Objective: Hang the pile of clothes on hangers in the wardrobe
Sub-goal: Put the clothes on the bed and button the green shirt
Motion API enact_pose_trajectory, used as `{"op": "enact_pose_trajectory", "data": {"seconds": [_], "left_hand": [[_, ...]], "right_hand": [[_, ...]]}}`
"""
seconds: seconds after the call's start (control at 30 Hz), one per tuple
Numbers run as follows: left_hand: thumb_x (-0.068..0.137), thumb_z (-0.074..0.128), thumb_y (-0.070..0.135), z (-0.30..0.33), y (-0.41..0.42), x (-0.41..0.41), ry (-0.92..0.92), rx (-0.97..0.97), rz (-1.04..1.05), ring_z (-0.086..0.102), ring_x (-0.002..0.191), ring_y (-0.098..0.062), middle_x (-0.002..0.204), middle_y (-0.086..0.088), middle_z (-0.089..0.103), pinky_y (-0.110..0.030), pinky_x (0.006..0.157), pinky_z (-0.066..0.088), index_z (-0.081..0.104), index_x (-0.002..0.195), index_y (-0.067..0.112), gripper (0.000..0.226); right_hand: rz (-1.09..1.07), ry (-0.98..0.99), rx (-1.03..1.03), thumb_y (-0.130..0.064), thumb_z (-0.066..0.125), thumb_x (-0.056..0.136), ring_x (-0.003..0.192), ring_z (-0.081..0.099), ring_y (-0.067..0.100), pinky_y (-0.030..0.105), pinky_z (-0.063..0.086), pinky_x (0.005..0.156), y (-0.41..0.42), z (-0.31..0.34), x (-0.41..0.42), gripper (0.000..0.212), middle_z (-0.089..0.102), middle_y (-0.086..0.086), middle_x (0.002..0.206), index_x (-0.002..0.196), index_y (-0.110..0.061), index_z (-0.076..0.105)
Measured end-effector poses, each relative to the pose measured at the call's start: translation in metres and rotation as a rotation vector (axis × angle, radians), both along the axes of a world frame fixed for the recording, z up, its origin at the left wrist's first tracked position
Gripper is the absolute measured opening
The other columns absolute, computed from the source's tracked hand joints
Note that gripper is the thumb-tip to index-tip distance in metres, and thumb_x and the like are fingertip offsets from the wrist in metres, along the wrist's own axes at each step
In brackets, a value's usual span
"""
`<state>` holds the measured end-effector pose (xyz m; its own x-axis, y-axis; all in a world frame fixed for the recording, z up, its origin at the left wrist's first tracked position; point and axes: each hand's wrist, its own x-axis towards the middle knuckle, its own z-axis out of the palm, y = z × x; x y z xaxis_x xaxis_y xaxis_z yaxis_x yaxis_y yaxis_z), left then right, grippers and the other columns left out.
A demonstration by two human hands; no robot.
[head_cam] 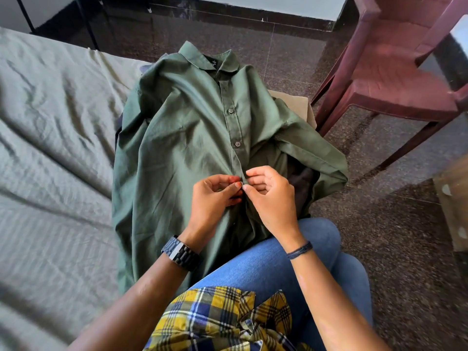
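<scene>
**Hands meet at the placket of a green shirt**

Fingers of both hands close together on the front edge of the green shirt (192,138), low on its button line. The left hand (215,196) comes in from the lower left with the forearm slanting up across the frame, wrist slightly bent, a dark link watch (180,253) on it. Its fingers are curled inward and its thumb and forefinger pinch the cloth at the placket; the nails show orange-red. The right hand (269,196) reaches from the lower right, forearm angled up and inward, a dark thread band (299,250) round the wrist. Its fingers are also curled, thumb and forefinger nipping the opposite edge of the same strip, so the two fingertips touch or nearly touch. Whether a button sits between them cannot be told.

The shirt lies face up, collar away from the person, spread over a pile of other dark garments (302,183) and partly over the edge of the bed (50,148) with its pale grey-green sheet. Two buttons higher up look fastened. Its lower hem drapes onto the person's lap, against blue jeans (273,259). A yellow plaid shirt (222,320) is worn above. A maroon plastic chair (395,72) stands on the speckled floor (405,249) to the right.
</scene>
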<state>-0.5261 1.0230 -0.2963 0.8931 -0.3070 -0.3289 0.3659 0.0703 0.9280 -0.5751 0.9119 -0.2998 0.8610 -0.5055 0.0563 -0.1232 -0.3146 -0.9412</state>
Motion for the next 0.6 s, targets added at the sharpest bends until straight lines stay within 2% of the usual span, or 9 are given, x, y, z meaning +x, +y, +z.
{"op": "enact_pose_trajectory", "data": {"seconds": [0.27,0.33,0.4,0.5,0.6], "left_hand": [[0.085,0.064,-0.004,-0.0056,-0.0053,-0.0011,-0.024,0.033,0.049,0.066,0.071,-0.023,0.074,-0.013,0.067,-0.026,0.07,0.059,0.066,0.081,0.006,0.011],[0.085,0.064,-0.004,-0.0078,-0.0051,-0.0004,-0.018,0.026,0.05,0.066,0.068,-0.018,0.072,-0.01,0.068,-0.026,0.069,0.059,0.067,0.081,0.006,0.011],[0.084,0.065,-0.004,-0.0096,-0.0041,0.0002,-0.03,0.046,0.053,0.066,0.065,-0.014,0.07,-0.008,0.068,-0.024,0.067,0.058,0.068,0.081,0.007,0.012],[0.086,0.065,0.0,-0.0089,-0.0053,0.0,-0.039,0.075,0.025,0.067,0.071,-0.02,0.075,-0.011,0.07,-0.026,0.07,0.058,0.068,0.081,0.008,0.01],[0.087,0.066,0.01,-0.007,-0.0058,0.0007,-0.034,0.086,-0.023,0.066,0.072,-0.019,0.073,-0.008,0.07,-0.031,0.075,0.056,0.07,0.078,0.01,0.009]], "right_hand": [[-0.013,-0.017,-0.032,-0.006,0.069,0.083,0.073,0.066,0.0,0.011,0.05,0.067,0.0003,0.0009,-0.003,0.017,0.067,-0.011,0.079,0.096,-0.016,0.065],[0.006,-0.015,-0.058,-0.005,0.062,0.086,0.074,0.066,-0.002,0.012,0.051,0.07,-0.002,0.0026,-0.0025,0.016,0.068,-0.01,0.079,0.099,-0.015,0.066],[0.02,-0.002,-0.067,-0.005,0.059,0.088,0.074,0.067,0.003,0.02,0.053,0.074,-0.0051,0.0021,-0.0014,0.017,0.07,-0.007,0.08,0.098,-0.017,0.064],[0.032,0.027,-0.047,-0.003,0.065,0.084,0.068,0.066,0.003,0.026,0.055,0.073,-0.0079,-0.0004,-0.0004,0.019,0.069,-0.007,0.078,0.095,-0.018,0.061],[0.028,0.022,-0.01,-0.001,0.07,0.08,0.061,0.062,0.001,0.024,0.055,0.069,-0.0073,-0.0012,0.0018,0.021,0.066,-0.007,0.072,0.093,-0.013,0.058]]}}
